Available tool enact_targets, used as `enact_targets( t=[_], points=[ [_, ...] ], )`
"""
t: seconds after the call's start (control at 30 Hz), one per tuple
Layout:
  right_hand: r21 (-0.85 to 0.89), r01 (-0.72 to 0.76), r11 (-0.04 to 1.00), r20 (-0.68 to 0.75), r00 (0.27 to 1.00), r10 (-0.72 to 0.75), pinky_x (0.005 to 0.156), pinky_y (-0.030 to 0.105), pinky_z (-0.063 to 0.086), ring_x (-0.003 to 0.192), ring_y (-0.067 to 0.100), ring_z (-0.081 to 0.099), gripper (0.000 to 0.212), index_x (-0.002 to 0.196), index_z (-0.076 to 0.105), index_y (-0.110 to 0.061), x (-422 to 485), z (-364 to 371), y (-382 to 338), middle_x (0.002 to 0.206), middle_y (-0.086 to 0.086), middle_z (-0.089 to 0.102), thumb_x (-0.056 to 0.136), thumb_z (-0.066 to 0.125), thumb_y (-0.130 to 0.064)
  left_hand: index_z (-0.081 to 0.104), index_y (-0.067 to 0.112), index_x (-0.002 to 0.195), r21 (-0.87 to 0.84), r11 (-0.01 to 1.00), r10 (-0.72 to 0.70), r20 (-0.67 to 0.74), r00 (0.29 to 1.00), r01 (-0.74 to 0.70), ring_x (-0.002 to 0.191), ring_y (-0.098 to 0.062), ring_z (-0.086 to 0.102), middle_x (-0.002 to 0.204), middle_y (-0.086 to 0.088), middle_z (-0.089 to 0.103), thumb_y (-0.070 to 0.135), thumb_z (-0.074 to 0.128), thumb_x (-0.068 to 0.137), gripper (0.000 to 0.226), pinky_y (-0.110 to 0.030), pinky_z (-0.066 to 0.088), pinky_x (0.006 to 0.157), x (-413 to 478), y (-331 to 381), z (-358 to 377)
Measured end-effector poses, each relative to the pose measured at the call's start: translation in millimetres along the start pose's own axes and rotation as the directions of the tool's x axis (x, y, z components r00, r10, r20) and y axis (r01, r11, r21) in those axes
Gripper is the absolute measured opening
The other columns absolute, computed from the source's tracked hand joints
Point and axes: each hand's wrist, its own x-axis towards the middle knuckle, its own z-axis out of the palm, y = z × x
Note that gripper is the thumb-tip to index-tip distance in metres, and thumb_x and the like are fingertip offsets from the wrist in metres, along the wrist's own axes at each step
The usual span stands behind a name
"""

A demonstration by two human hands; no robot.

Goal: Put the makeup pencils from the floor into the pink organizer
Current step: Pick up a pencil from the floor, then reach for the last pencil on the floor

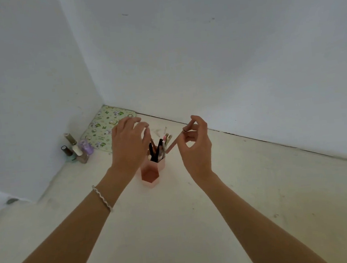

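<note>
While both bare forearms reach forward over the pale floor (pixel 236 188), the right hand (pixel 197 148) is raised, palm turned inward, wrist bent up, thumb and forefinger pinched on the top end of a slim brownish-pink makeup pencil (pixel 174 140). Pencil slants down and to the left of that hand, lower tip at the rim of the pink hexagonal plastic organizer (pixel 153 169), among the things already standing there; cannot tell if the tip is inside yet. Remaining right fingers curl loosely under the pinch.

Left hand (pixel 128 148) hovers just left of and above the organizer, back of hand to camera, fingers spread and arched forward; fingertips look close to a thin stick rising from the cups, but cannot tell whether they grip it. A silver braided bracelet (pixel 102 198) sits on the left forearm below the wrist.

Organizer stands on the floor between the two hands, rear cups packed with black and light pencils and brushes (pixel 159 148), front cup looks bare. Beyond the left hand: green patterned cloth mat (pixel 102 125) in the wall corner. Farther left of that hand, a cluster of small nail-polish bottles (pixel 76 149) against the white wall (pixel 203 55). A few small pale bits (pixel 161 131) lie on the floor past the organizer, too blurred to identify.
</note>
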Motion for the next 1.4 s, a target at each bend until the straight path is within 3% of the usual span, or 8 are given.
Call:
enact_targets(
  t=[0.2, 0.43, 0.6, 0.73, 0.87, 0.97, 1.23, 1.4],
  points=[
    [-0.239, 0.164, 0.957, 0.19, 0.974, -0.119, 0.085, 0.025, 0.047, 0.089, 0.011, 0.057, 0.039, 0.122, 0.045, -0.027, -15, 29, 4, 0.095, -0.012, 0.059, 0.091, 0.061, -0.01, 0.069, 0.012, 0.104, -0.139, 0.985, -0.097, 0.02, 0.995, 0.099, 0.108, -0.025, 0.056, 0.106, -0.005, 0.069, 0.014, 0.054, 0.09, 0.02, -0.04, 0.046, 0.091, 3, -6, -12],
    [-0.539, 0.505, 0.674, 0.359, 0.862, -0.359, 0.096, 0.039, 0.042, 0.116, 0.028, 0.053, 0.03, 0.115, 0.069, -0.013, -27, 33, 27, 0.13, 0.013, 0.058, 0.086, 0.064, -0.012, 0.063, 0.014, 0.115, -0.206, 0.956, -0.191, 0.098, 0.977, 0.207, 0.115, -0.023, 0.052, 0.117, -0.004, 0.065, 0.018, 0.053, 0.093, 0.025, -0.035, 0.038, 0.098, -2, -13, -17],
    [-0.47, 0.09, 0.878, 0.271, 0.961, 0.047, 0.101, 0.042, 0.043, 0.124, 0.016, 0.043, 0.064, 0.141, 0.037, -0.015, -34, 21, 36, 0.141, 0.002, 0.041, 0.082, 0.058, -0.025, 0.041, 0.023, 0.138, -0.176, 0.893, -0.306, 0.436, 0.846, 0.413, 0.122, -0.022, 0.05, 0.133, -0.002, 0.051, 0.055, 0.071, 0.073, 0.079, -0.042, 0.045, 0.097, 2, -24, -23],
    [-0.548, -0.274, 0.79, 0.469, 0.681, 0.562, 0.098, 0.04, 0.047, 0.132, 0.021, 0.043, 0.113, 0.153, 0.007, -0.026, -45, 31, 45, 0.151, 0.0, 0.032, 0.067, 0.072, -0.06, 0.023, 0.019, 0.148, -0.057, 0.889, -0.322, 0.63, 0.707, 0.455, 0.097, -0.023, 0.06, 0.107, -0.005, 0.061, 0.048, 0.084, 0.061, 0.109, -0.032, 0.047, 0.079, -5, -24, -17],
    [-0.484, -0.247, 0.839, 0.521, 0.69, 0.503, 0.084, 0.036, 0.052, 0.114, 0.021, 0.056, 0.107, 0.143, 0.017, -0.026, -44, 53, 50, 0.126, 0.0, 0.053, 0.06, 0.084, -0.042, 0.055, 0.015, 0.116, -0.096, 0.863, -0.36, 0.573, 0.737, 0.496, 0.081, -0.019, 0.062, 0.087, 0.002, 0.064, 0.033, 0.083, 0.065, 0.061, -0.023, 0.041, 0.062, -6, -28, -4],
    [-0.349, -0.325, 0.879, 0.519, 0.713, 0.47, 0.079, 0.032, 0.052, 0.105, 0.016, 0.06, 0.1, 0.14, 0.023, -0.027, -32, 65, 52, 0.119, -0.005, 0.059, 0.062, 0.086, -0.028, 0.056, 0.017, 0.089, -0.115, 0.873, -0.344, 0.545, 0.765, 0.474, 0.072, -0.017, 0.059, 0.074, 0.006, 0.059, 0.033, 0.08, 0.069, 0.035, -0.018, 0.031, 0.051, 4, -32, 2],
    [-0.345, -0.386, 0.855, 0.497, 0.698, 0.516, 0.067, 0.026, 0.052, 0.091, 0.018, 0.064, 0.101, 0.144, 0.015, -0.025, 24, 98, 69, 0.112, -0.003, 0.064, 0.069, 0.084, -0.027, 0.061, 0.015, 0.096, -0.114, 0.857, -0.393, 0.487, 0.78, 0.503, 0.073, -0.018, 0.058, 0.081, 0.002, 0.063, 0.032, 0.075, 0.073, 0.032, -0.025, 0.037, 0.058, 56, -48, 36],
    [-0.349, -0.381, 0.856, 0.46, 0.726, 0.511, 0.067, 0.03, 0.051, 0.082, 0.009, 0.061, 0.085, 0.132, 0.025, -0.026, 52, 118, 81, 0.094, -0.019, 0.058, 0.068, 0.081, -0.027, 0.061, 0.015, 0.102, -0.183, 0.833, -0.386, 0.483, 0.786, 0.522, 0.078, -0.019, 0.062, 0.083, 0.002, 0.064, 0.027, 0.076, 0.074, 0.034, -0.026, 0.04, 0.061, 85, -61, 55]
  ],
)
